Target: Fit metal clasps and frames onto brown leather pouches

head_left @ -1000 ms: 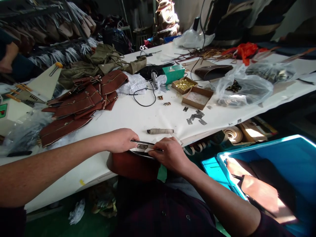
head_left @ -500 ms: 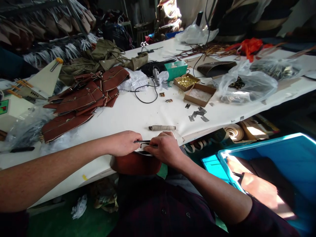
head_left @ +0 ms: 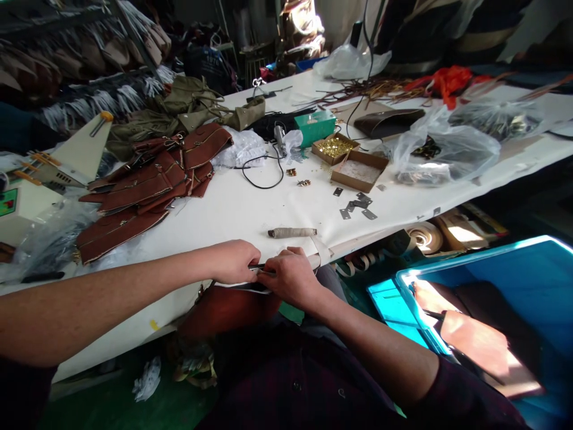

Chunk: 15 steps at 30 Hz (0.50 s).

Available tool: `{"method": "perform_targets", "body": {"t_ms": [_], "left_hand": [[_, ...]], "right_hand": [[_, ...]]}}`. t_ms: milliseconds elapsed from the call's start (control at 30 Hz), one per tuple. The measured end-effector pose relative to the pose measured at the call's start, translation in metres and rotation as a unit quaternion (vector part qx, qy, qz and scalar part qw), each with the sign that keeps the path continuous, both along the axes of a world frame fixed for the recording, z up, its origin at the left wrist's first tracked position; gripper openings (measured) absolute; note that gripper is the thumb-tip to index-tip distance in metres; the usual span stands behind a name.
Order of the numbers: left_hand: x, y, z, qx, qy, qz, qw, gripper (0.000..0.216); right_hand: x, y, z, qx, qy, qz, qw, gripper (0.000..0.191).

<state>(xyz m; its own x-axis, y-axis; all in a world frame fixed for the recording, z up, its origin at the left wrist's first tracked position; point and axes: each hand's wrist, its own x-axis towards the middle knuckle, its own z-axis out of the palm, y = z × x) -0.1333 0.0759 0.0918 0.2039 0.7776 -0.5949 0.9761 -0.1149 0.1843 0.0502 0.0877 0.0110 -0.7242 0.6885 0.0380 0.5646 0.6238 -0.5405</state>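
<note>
Swinging left and lower than half a second ago, the brown leather piece (head_left: 226, 310) is now blurring along its near side, and the pale strip that was showing between the hands is mostly disappearing behind the fingers. The person's left grip (head_left: 233, 261) is curling shut over the dark rim (head_left: 256, 266) of the piece, while the right grip (head_left: 293, 278) is pinching the same rim with thumb and fingers, the two sitting just beside each other. Exactly what is lying between the fingertips is staying hidden. Below them, a thin edge of white lining (head_left: 239, 288) is showing, and the piece is hanging at the near edge of the white counter (head_left: 210, 221), close to the person's dark shirt (head_left: 268, 376).

Just beyond the hands, a grey wrapped roll (head_left: 293, 232) is lying crosswise. Farther right, several dark metal plates (head_left: 369, 214) are scattering in front of two small cardboard trays, the rear tray (head_left: 328, 159) holding gold-coloured hardware and the front tray (head_left: 351, 181) standing nearer the counter's edge. A green box (head_left: 316, 128) is standing behind them. On the left, zippered brown leather panels (head_left: 134, 191) are lying in a pile, and olive bags (head_left: 183, 110) are resting behind it. Below the counter at right, a blue bin (head_left: 548, 254) is holding tan and dark pieces.
</note>
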Motion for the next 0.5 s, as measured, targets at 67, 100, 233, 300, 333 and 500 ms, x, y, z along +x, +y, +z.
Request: {"method": "perform_targets", "body": {"t_ms": [67,100,233,300,333,500], "left_hand": [[-0.001,-0.002,-0.003,0.015,-0.009,0.006,1.0,0.019],[-0.003,-0.004,-0.005,0.019,-0.016,0.013,1.0,0.017],[-0.008,-0.014,-0.011,0.044,-0.024,0.024,0.998,0.015],[-0.01,-0.018,-0.015,0.051,-0.023,0.032,0.998,0.013],[-0.011,-0.02,-0.018,0.053,-0.026,0.039,0.997,0.01],[-0.014,-0.024,-0.028,0.038,-0.069,0.071,0.994,0.031]], "right_hand": [[0.003,0.0,-0.004,-0.014,0.012,0.019,1.0,0.025],[0.005,0.0,-0.006,-0.021,0.02,0.028,0.999,0.024],[0.01,0.002,-0.012,-0.038,0.04,0.024,0.998,0.021],[0.009,0.002,-0.014,-0.028,0.039,0.004,0.999,0.022],[0.008,0.002,-0.015,-0.021,0.034,-0.007,0.999,0.024],[0.002,0.0,-0.018,-0.015,0.01,-0.018,1.0,0.026]]}}
